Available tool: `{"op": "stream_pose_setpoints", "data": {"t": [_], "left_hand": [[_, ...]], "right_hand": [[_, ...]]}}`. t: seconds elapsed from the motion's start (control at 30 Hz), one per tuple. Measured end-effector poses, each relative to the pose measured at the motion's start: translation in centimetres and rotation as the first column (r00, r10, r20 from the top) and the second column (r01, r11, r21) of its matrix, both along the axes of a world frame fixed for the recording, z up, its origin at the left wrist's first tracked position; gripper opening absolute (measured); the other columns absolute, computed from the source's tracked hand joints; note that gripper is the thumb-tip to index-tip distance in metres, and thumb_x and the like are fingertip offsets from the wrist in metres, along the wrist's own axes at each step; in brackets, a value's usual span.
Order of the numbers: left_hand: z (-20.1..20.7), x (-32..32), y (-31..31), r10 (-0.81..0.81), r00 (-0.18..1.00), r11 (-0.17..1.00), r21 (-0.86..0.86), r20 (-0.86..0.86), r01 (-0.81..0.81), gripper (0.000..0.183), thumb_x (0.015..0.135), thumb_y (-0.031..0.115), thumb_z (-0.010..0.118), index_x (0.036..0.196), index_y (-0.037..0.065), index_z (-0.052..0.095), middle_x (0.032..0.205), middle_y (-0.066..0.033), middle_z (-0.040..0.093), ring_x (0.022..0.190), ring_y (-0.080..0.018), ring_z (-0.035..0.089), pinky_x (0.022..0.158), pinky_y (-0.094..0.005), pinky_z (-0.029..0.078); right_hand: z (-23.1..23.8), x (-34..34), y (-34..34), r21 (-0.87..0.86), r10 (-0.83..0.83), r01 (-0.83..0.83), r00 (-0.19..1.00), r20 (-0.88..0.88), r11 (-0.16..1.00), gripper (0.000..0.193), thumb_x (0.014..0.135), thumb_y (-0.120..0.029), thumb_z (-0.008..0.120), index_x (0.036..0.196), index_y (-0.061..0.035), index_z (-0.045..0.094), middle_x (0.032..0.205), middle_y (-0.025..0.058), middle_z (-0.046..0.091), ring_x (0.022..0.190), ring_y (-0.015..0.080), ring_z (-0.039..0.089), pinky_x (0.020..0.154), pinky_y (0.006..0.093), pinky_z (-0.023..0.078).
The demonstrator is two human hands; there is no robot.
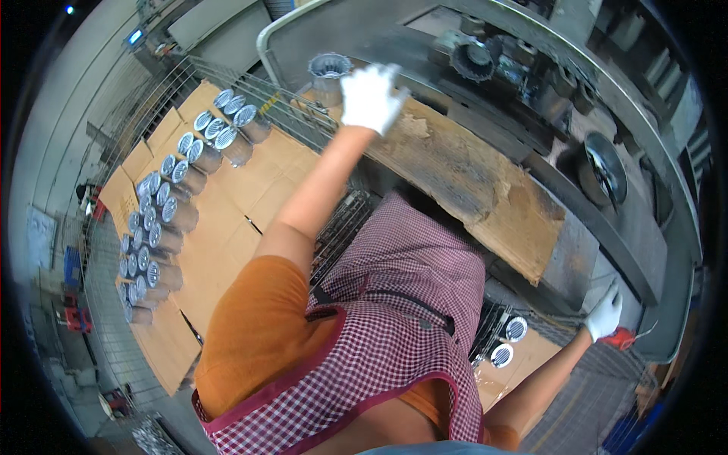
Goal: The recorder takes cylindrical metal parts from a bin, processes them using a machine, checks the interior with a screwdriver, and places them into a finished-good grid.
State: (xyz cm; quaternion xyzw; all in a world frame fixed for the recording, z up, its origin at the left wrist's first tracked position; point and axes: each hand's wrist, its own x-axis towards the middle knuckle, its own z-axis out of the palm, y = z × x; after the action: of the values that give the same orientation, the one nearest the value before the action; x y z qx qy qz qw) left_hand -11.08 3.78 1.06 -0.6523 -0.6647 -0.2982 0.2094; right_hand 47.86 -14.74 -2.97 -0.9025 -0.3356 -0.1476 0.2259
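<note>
My left hand (371,100), in a white glove, is raised over the left end of a worn board (462,171), its fingers spread and slightly blurred. Just left of it stands a grey metal cylinder (327,80) with a ribbed, hollow top; I see no grip on it. Far to the right, my white-gloved right hand (604,313) reaches to the machine's front edge with fingers stretched out. A tool with a red handle (620,338) lies right beside that hand.
To the left, a wire cage (296,114) lined with cardboard (227,216) holds several rows of metal cylinders (173,212). The machine (523,98) has a round fixture (474,59) and a metal bowl (603,168). Two more cylinders (502,355) sit low by my right arm.
</note>
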Motion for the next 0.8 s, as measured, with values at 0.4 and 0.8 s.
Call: {"op": "stream_pose_setpoints", "data": {"t": [0.4,0.8], "left_hand": [[1.0,-6.2,2.7,0.085,0.926,0.928,-0.308,-0.367,-0.208,0.017,0.083,0.023,0.057,0.090,0.022,0.072,0.101,-0.0045,0.069,0.101,-0.0251,0.062,0.092,-0.0465,0.038],[-1.1,-4.7,0.2,-0.374,0.877,0.925,-0.057,-0.301,0.375,0.018,0.076,0.021,0.057,0.088,0.021,0.070,0.107,-0.0010,0.065,0.107,-0.0258,0.057,0.082,-0.0439,0.045]], "right_hand": [[0.5,-1.5,0.0,0.045,0.005,-0.001,0.996,-0.084,0.999,0.062,0.089,-0.060,0.048,0.115,-0.0070,0.065,0.111,0.0140,0.067,0.098,0.0343,0.063,0.083,0.0389,0.047],[0.5,-0.7,0.2,0.021,-0.055,0.054,0.998,0.036,0.998,0.058,0.089,-0.060,0.048,0.112,-0.0101,0.068,0.106,0.0100,0.069,0.091,0.0306,0.066,0.077,0.0379,0.051]]}}
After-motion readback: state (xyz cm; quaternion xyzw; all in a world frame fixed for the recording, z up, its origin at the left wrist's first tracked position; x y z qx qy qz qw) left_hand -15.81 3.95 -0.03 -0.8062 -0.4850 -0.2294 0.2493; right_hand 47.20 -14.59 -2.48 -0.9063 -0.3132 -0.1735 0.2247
